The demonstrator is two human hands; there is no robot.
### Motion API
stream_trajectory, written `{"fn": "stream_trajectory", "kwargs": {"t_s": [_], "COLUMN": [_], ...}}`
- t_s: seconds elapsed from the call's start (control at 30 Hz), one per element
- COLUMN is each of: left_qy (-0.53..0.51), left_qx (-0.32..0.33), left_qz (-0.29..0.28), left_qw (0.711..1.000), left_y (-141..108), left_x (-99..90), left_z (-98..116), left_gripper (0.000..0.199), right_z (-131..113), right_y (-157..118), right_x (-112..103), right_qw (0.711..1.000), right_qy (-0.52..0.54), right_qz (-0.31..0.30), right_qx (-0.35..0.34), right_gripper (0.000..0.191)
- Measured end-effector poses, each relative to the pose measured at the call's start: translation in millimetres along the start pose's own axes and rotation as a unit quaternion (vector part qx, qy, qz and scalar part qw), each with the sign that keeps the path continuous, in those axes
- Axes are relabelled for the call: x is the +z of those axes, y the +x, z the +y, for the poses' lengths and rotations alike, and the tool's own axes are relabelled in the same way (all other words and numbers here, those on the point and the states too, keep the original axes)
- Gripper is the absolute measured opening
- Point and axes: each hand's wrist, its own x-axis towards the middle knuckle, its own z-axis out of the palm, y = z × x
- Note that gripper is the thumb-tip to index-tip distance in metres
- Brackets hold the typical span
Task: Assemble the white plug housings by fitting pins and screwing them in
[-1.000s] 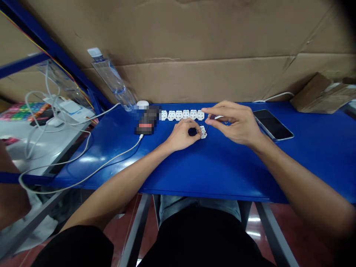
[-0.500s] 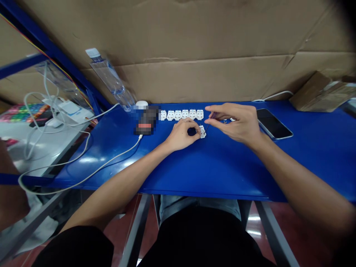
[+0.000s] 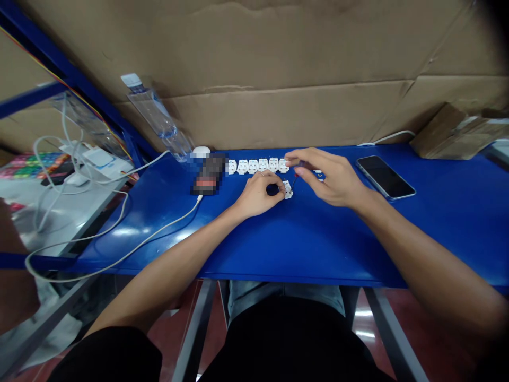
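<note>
Thumb and index finger of my left hand [image 3: 264, 193] pinch the left side of a small white plastic socket module [image 3: 288, 190] on the blue table. A thin screwdriver [image 3: 295, 181] slants down to the module's right side, its dark shaft showing and a bit of red near the thumb. My right hand [image 3: 328, 175] has its fingers around the top of the screwdriver, and the handle is mostly hidden. Behind my hands stands a row of several similar white modules [image 3: 253, 167]. Small pieces [image 3: 319, 175], too small to name, lie partly behind my right hand.
On the right lie a smartphone [image 3: 385, 176] and a cardboard box [image 3: 445, 132]. To the left are a blurred-out dark device [image 3: 209, 175] with a white cable [image 3: 159, 233], and a tilted plastic bottle [image 3: 157, 116]. A cardboard wall [image 3: 278, 69] closes off the back.
My right hand has come slightly left, its fingertips now nearer the end of the module row. The left hand still pinches the module in about the same place.
</note>
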Motion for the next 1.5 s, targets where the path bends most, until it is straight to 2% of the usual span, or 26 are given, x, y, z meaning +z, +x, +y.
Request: {"fn": "stream_trajectory", "kwargs": {"t_s": [0.07,0.17,0.23,0.33,0.43,0.53,0.6,0.67,0.73,0.83,0.9,0.97,1.03,1.13,1.2,1.3,1.4,1.5], "left_qy": [-0.003,-0.002,0.000,-0.003,-0.003,-0.004,-0.006,-0.010,-0.011,-0.011,-0.011,-0.012,-0.014,-0.018,-0.021,-0.019,-0.018,-0.021], "left_qx": [0.003,0.009,0.011,0.012,0.010,0.017,0.019,0.018,0.017,0.016,0.016,0.020,0.026,0.032,0.034,0.032,0.030,0.034], "left_qz": [0.000,-0.004,-0.008,-0.011,-0.008,-0.006,-0.007,-0.013,-0.016,-0.011,-0.010,-0.011,-0.012,-0.013,-0.010,-0.013,-0.013,-0.017], "left_qw": [1.000,1.000,1.000,1.000,1.000,1.000,1.000,1.000,1.000,1.000,1.000,1.000,0.999,0.999,0.999,0.999,0.999,0.999], "left_y": [-0.1,0.1,0.5,1.1,1.3,1.5,1.8,2.0,2.0,1.8,1.6,1.6,1.8,2.0,1.9,1.8,1.8,2.0], "left_x": [0.0,-1.1,-1.8,-1.5,-0.1,0.0,-1.0,-2.3,-3.0,-2.9,-2.6,-2.6,-2.9,-3.5,-3.7,-3.5,-3.3,-3.5], "left_z": [-0.3,1.0,2.0,1.6,-0.8,-1.9,-1.0,0.5,1.7,1.7,0.9,0.2,0.0,0.4,0.8,0.7,-0.7,-2.3], "left_gripper": [0.011,0.011,0.011,0.011,0.011,0.012,0.012,0.014,0.014,0.013,0.013,0.013,0.013,0.014,0.014,0.013,0.012,0.012], "right_z": [-1.8,-3.9,-3.4,-1.7,-3.0,-5.4,-5.3,-3.5,-0.8,1.0,-0.4,-3.4,-6.1,-6.4,-3.8,0.0,-1.0,-5.2], "right_y": [-1.1,-3.5,-3.5,-0.6,1.7,0.0,-2.0,-3.1,-2.6,-0.3,0.5,0.2,-0.8,-2.3,-2.4,-0.8,1.0,1.5], "right_x": [0.5,4.8,6.7,3.2,-3.6,-4.2,-0.4,3.7,5.4,2.9,0.7,0.6,3.3,9.2,10.9,6.8,-0.3,-1.8], "right_qw": [1.000,0.998,0.997,1.000,0.997,0.997,0.995,0.995,0.999,0.997,0.992,0.992,0.994,0.994,0.997,1.000,0.995,0.992], "right_qy": [0.026,-0.001,-0.028,-0.002,0.048,0.020,-0.018,-0.040,-0.026,0.058,0.105,0.096,0.046,-0.005,-0.016,0.004,0.070,0.096], "right_qz": [-0.011,0.050,0.068,0.008,-0.037,0.022,0.066,0.074,0.032,-0.044,-0.054,-0.016,0.037,0.074,0.062,0.004,-0.060,-0.042], "right_qx": [0.013,0.037,0.028,0.010,0.046,0.075,0.067,0.050,0.033,0.029,0.051,0.081,0.097,0.082,0.046,0.004,0.026,0.070], "right_gripper": [0.037,0.027,0.025,0.031,0.030,0.018,0.016,0.017,0.022,0.032,0.028,0.022,0.024,0.025,0.025,0.033,0.035,0.022]}}
